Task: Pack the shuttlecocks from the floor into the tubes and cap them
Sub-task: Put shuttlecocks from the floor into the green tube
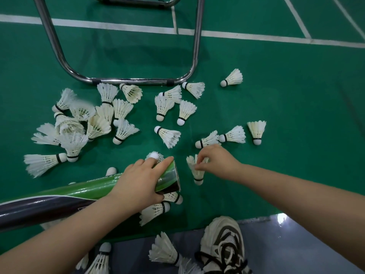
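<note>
My left hand grips the tube near its open mouth. Just right of that mouth, my right hand pinches a shuttlecock by its feathers. More shuttlecocks lie scattered beyond the tube, some under it.

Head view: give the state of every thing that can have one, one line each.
tube, lying near-level, visible end uncapped.
left hand, grips the tube near its open end.
right hand, pinches the held shuttlecock by its feathers.
held shuttlecock, cork down, outside the tube.
loose shuttlecocks, scattered on the floor, unpacked.
shoe, laced.
</note>
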`<control>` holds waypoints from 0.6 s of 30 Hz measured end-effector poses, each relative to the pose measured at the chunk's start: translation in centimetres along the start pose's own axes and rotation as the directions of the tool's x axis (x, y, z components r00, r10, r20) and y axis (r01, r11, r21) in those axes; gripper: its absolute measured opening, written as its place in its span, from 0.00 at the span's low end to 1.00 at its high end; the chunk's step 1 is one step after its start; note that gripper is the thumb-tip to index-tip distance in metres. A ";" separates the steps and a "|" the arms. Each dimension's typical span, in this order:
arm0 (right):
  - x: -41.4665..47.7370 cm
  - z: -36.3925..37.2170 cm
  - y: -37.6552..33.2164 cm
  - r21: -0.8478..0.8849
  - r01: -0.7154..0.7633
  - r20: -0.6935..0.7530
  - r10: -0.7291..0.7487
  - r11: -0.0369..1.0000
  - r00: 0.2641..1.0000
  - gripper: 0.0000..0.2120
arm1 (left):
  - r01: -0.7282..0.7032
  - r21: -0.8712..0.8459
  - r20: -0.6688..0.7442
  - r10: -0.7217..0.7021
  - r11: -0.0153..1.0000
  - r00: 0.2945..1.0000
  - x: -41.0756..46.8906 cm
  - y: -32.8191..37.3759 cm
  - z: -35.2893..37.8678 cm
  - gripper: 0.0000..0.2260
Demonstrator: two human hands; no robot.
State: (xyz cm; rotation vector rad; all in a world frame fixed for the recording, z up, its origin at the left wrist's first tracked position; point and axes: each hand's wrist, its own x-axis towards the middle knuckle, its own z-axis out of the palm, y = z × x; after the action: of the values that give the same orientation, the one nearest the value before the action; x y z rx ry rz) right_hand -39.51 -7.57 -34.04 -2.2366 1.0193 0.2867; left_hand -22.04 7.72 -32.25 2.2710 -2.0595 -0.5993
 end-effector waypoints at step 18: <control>-2.9 -2.3 -10.5 0.790 -0.020 0.004 0.027 0.613 1.000 0.15 | 0.078 -0.194 -0.166 -0.111 0.978 0.980 0.9 -1.2 -4.1 0.44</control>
State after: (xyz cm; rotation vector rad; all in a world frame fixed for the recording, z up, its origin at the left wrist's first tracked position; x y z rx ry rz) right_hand -33.83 -2.25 -26.06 -1.3957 0.9262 -0.1628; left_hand -19.65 6.05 -29.04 2.2356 -1.7459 -0.5482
